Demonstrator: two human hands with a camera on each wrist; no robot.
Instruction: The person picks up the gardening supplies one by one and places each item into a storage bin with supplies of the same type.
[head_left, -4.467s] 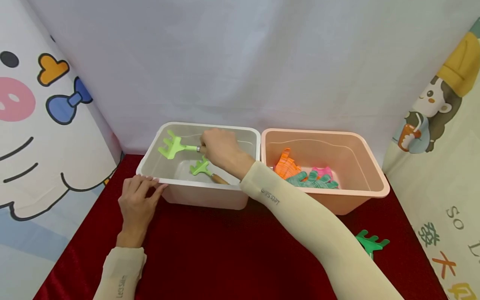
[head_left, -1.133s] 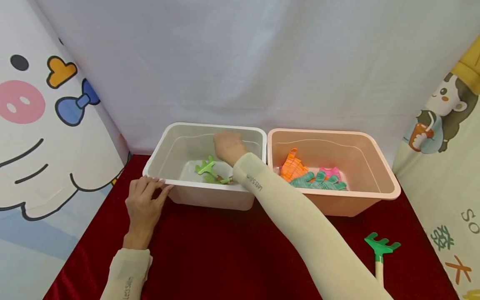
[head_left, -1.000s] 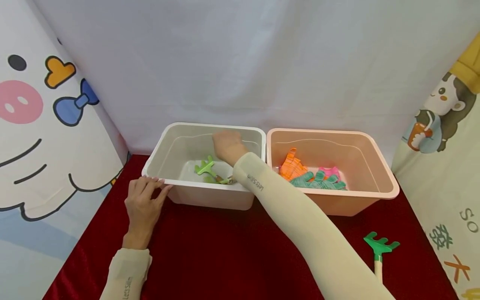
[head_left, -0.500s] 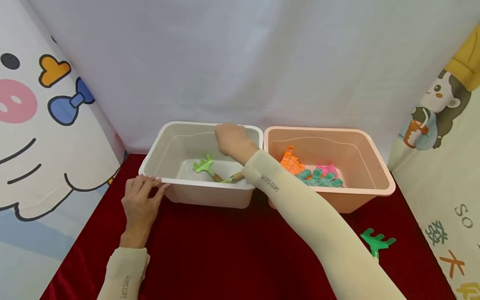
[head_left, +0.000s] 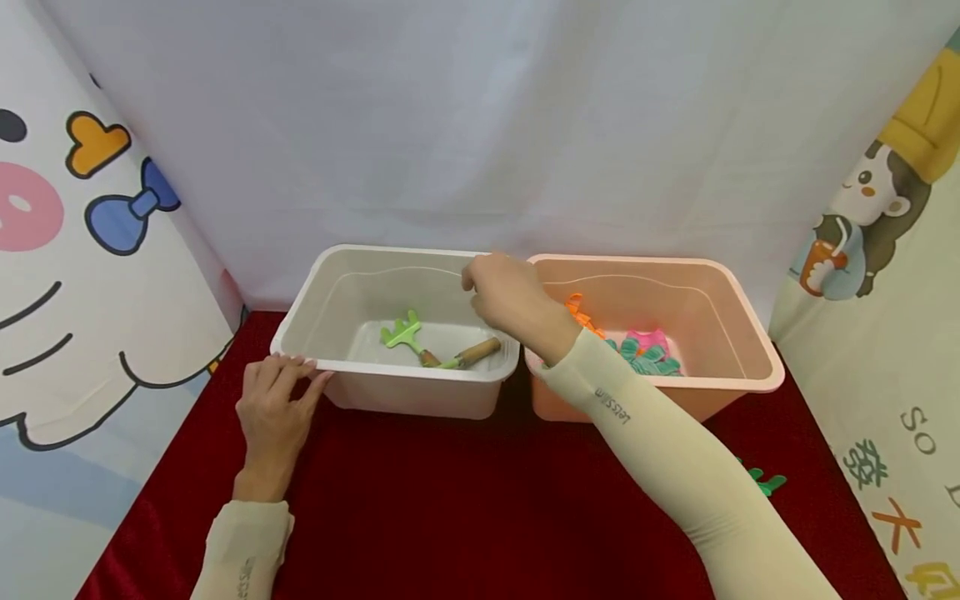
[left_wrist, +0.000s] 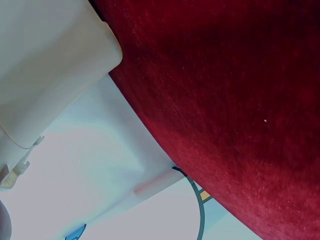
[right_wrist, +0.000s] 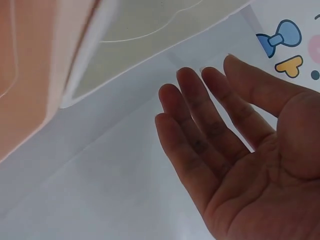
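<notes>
My left hand (head_left: 276, 408) grips the front left corner of the white bin (head_left: 405, 372), fingers over its rim. The right hand (head_left: 517, 300) is raised over that bin's right edge; its fingers (right_wrist: 185, 115) are loosely bent and nothing lies in the palm. Inside the white bin lies a light green hand rake (head_left: 405, 333) with a wooden handle. A second tool's wooden handle (head_left: 480, 352) with a green shaft lies beside it; its head is hidden behind the front wall.
A peach bin (head_left: 637, 383) stands to the right, holding an orange glove (head_left: 579, 310), a teal glove (head_left: 651, 362) and a pink item (head_left: 649, 340). On the red cloth (head_left: 450, 500), a darker green rake (head_left: 765, 480) is mostly hidden by the right forearm.
The right hand lowered a light green rake into the white bin and let go of it. That hand has since moved up and right. The left hand stays at the rim.
</notes>
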